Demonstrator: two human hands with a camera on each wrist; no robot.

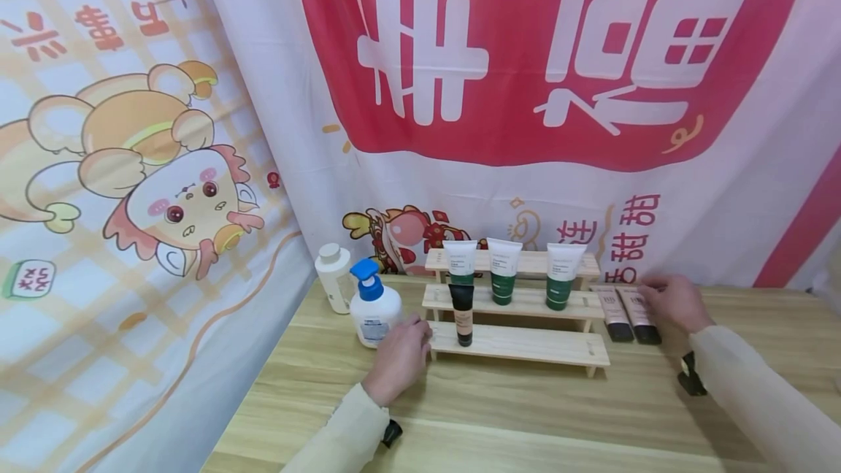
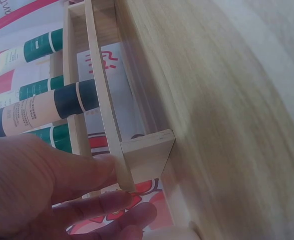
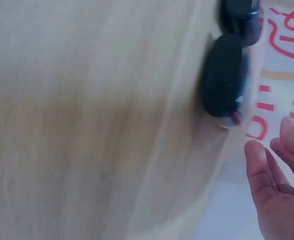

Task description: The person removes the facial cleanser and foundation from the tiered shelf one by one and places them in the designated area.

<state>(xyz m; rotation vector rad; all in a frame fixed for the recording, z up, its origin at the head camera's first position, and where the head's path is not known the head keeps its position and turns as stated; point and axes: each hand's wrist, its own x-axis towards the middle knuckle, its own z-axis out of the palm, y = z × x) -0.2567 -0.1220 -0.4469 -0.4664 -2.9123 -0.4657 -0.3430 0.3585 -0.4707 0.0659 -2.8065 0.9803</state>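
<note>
My left hand (image 1: 399, 356) is at the left end of the lowest step of a wooden tiered display rack (image 1: 525, 345). In the left wrist view its thumb lies on the board (image 2: 111, 135) and the fingers bend round the end, pinching the corner. On that step a pink tube with black ends (image 1: 463, 320) stands upright. Three white-and-green tubes (image 1: 504, 272) stand higher on the rack. My right hand (image 1: 677, 301) is beside two pink BB cream tubes (image 1: 615, 312) with black caps (image 3: 224, 75). Its fingers are loosely bent, with nothing between them in the right wrist view.
A white pump bottle (image 1: 376, 312) with a blue head stands just left of the rack, close to my left hand. Behind it is a white capped bottle (image 1: 335, 279). A printed cloth (image 1: 420, 188) hangs along the back of the wooden table (image 1: 499, 414).
</note>
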